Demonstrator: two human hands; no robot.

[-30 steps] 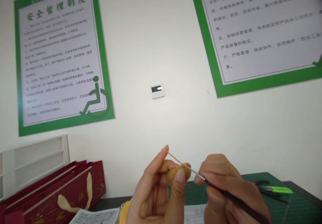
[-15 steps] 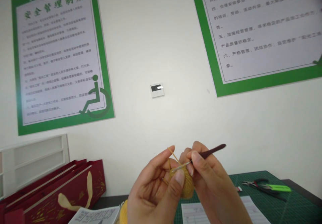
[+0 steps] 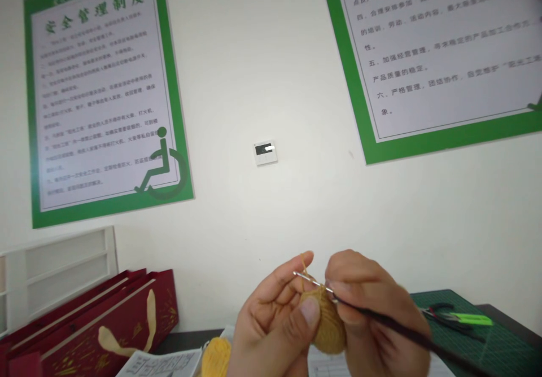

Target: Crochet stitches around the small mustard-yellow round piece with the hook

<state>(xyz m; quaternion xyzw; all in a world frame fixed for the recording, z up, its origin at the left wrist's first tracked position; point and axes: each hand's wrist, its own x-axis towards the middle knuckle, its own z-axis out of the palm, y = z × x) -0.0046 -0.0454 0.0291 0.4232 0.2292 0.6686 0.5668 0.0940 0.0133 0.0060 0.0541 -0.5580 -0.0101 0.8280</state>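
One small rounded crocheted piece [image 3: 329, 323] in mustard yarn sits low in the head view, pinched between the two hands, with many close rows of stitches already built into a domed shape. The left hand [image 3: 271, 315] grips it with the thumb pressed on its side and the fingers curled behind, while a taut strand of yarn [image 3: 304, 265] rises from the work past the raised fingertips. The right hand [image 3: 372, 309] is closed around a slim crochet hook [image 3: 372, 316], whose dark handle runs down to the lower right and whose metal shaft crosses the top of the piece. A separate yellow yarn ball [image 3: 215, 357] lies at the bottom edge of the view, partly cut off, so how much yarn remains cannot be told. Printed papers [image 3: 161, 364] lie on the dark table [image 3: 186, 338], and the hands partly cover a green cutting mat [image 3: 466, 321], where green-handled pliers [image 3: 472, 319] rest. On the left stand red gift bags [image 3: 105, 320] beside a white shelf unit [image 3: 55, 275]. Nothing blocks the hands, though they hide much of the piece, so its underside and its opening cannot be seen.
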